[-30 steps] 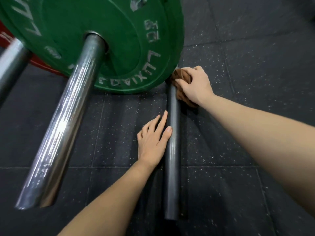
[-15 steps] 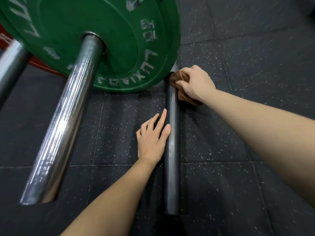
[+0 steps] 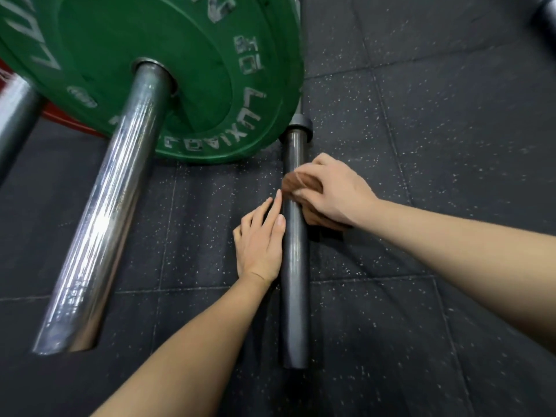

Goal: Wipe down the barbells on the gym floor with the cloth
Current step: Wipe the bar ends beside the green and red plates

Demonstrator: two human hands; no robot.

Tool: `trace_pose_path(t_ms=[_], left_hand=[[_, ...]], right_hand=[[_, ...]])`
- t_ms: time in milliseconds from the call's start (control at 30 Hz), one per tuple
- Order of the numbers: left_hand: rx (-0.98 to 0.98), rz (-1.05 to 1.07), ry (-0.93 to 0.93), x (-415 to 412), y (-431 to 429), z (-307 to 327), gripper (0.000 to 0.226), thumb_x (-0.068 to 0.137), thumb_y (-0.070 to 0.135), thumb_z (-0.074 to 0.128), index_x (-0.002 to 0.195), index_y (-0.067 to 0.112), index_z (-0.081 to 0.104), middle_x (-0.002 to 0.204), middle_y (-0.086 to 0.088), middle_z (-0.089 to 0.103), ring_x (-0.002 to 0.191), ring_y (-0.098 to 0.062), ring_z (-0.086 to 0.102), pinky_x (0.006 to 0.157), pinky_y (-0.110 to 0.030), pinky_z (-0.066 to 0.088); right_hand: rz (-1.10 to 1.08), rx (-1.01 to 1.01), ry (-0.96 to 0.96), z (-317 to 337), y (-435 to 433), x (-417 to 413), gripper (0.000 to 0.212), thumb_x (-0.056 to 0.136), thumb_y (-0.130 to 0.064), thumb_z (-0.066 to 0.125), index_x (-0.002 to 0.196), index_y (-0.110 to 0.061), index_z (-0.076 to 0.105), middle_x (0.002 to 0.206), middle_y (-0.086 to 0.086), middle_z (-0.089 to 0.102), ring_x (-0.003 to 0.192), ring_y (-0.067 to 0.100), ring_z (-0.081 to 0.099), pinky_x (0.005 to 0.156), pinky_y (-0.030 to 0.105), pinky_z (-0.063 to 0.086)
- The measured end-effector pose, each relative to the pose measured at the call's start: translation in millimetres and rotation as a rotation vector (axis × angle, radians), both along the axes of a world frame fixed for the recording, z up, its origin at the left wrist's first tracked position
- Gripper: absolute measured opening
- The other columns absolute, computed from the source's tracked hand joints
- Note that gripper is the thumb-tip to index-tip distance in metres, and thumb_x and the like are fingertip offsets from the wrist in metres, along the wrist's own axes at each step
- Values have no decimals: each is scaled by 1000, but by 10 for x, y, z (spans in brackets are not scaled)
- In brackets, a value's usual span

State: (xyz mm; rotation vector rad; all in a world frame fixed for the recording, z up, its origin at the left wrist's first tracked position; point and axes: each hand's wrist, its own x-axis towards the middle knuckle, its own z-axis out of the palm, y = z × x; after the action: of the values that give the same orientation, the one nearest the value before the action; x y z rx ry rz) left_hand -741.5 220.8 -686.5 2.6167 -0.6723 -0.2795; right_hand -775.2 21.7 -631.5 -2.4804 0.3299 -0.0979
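The dark grey steel barbell [image 3: 294, 266] lies flat on the black speckled rubber floor [image 3: 451, 176]. Its near end is free, and its far end, with a collar, is just beside the rim of a big green rubber plate [image 3: 150, 70]. The person's right hand [image 3: 331, 191] is curled over a bunched brown cloth [image 3: 296, 183] and presses it on the top of the bar, a little before the collar. The left hand [image 3: 260, 239] lies flat on the floor with straight fingers along the left side of the bar. Its thumb and first finger touch the steel, and it holds nothing.

I judge the bar to be heavy, fully stiff and smooth, so it may roll under a sideways push; the flat hand beside it seems to be there to stop this. The cloth is soft and light and will wrap round the steel. It is best to keep it under the palm and slide it along the length, then turn the bar for the underside.

On the green plate, worn pale letters stand upside down from here: "LUXIAO", with the following letters rubbed, and "10" with what I take for "KG". A small oval mark near the hole I cannot read. This plate sits on a thick shiny chromed sleeve [image 3: 105, 221] of another barbell.
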Motion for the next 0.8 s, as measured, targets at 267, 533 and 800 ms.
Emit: trace_pose_path(t_ms=[267, 533, 800], left_hand=[[29, 26, 13, -6, -20, 24, 53, 104, 43, 14, 156, 55, 14, 161, 24, 29, 135, -3, 25, 106, -27, 17], [77, 14, -47, 32, -9, -57, 52, 107, 41, 17, 156, 55, 9, 162, 20, 28, 137, -8, 25, 109, -34, 22], [52, 3, -44, 20, -1, -40, 51, 107, 40, 16, 158, 48, 23, 162, 21, 30, 139, -8, 26, 108, -31, 19]], right_hand=[[-150, 34, 6, 14, 41, 214, 24, 95, -41, 63, 119, -36, 63, 117, -2, 49, 110, 34, 54, 91, 46, 51], [171, 126, 21, -25, 493, -852, 37, 88, -51, 59, 125, -47, 57, 117, -14, 48, 107, 22, 54, 88, 48, 53], [-125, 155, -25, -81, 235, -205, 33, 94, -43, 66, 125, -37, 64, 117, -4, 53, 110, 27, 57, 92, 37, 47]])
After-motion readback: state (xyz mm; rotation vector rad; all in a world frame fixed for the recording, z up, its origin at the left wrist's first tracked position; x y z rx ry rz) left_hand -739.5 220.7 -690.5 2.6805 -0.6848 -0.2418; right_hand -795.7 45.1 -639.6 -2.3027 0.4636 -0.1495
